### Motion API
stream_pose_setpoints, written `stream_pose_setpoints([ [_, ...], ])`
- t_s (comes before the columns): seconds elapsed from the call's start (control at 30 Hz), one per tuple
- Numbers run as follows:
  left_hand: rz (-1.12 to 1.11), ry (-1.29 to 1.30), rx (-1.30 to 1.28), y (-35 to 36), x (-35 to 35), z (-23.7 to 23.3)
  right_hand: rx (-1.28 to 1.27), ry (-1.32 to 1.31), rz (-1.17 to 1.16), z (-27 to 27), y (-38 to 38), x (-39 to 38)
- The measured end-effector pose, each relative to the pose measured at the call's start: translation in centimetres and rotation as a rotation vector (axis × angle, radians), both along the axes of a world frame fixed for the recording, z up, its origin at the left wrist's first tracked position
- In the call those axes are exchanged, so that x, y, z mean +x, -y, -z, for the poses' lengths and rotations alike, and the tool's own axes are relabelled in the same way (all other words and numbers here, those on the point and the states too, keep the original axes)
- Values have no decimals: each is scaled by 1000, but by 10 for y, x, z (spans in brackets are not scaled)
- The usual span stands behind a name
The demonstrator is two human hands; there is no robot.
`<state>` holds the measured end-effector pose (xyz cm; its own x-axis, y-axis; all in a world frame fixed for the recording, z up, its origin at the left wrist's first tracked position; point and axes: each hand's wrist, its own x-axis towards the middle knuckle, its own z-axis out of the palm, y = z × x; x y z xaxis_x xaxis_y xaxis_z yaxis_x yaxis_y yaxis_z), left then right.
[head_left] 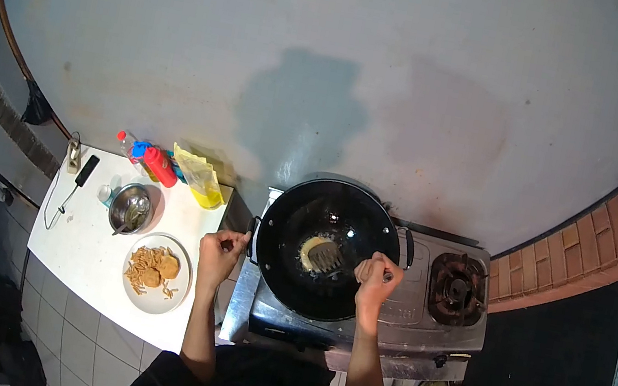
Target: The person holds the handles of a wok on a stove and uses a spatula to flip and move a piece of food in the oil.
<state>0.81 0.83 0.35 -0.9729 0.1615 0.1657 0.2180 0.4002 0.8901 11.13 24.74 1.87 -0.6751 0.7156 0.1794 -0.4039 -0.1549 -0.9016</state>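
Observation:
A large black wok [284, 288] with two side handles sits on the left part of the gas stove. My left hand [219, 256] is closed at the wok's left handle [252, 239], fingertips pinching it. Inside, a pale yellow piece of food [306, 254] lies in a little bubbling oil near the middle. My right hand [375, 279], over the wok's right side, is wrapped round the handle of a dark slotted spatula [326, 257]. The spatula's blade rests against the food and covers part of it.
Right of the wok is a bare burner [458, 290] on the steel stove [407, 293]. On the white table [79, 252] stand a plate [181, 284] of fried food, a metal bowl [131, 210], a red bottle [160, 166], a yellow pouch [203, 181] and a phone [87, 170].

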Motion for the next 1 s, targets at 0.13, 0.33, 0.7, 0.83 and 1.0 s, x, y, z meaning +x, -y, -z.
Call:
stream_pose_setpoints([
  [0.13,-21,28,1,-2,1,-1,-11,-162,-33,-2,-2,-2],
  [0.33,-11,31,-17,-1,-1,-2,15,-184,-60,25,2,-6],
  [0.7,42,-10,33,0,-3,0,165,-46,-134,38,0,4],
  [0.83,52,11,27,0,-3,-3,182,-44,-94,42,3,1],
  [1.0,55,41,4,0,-4,-6,129,-58,-163,43,-2,2],
])
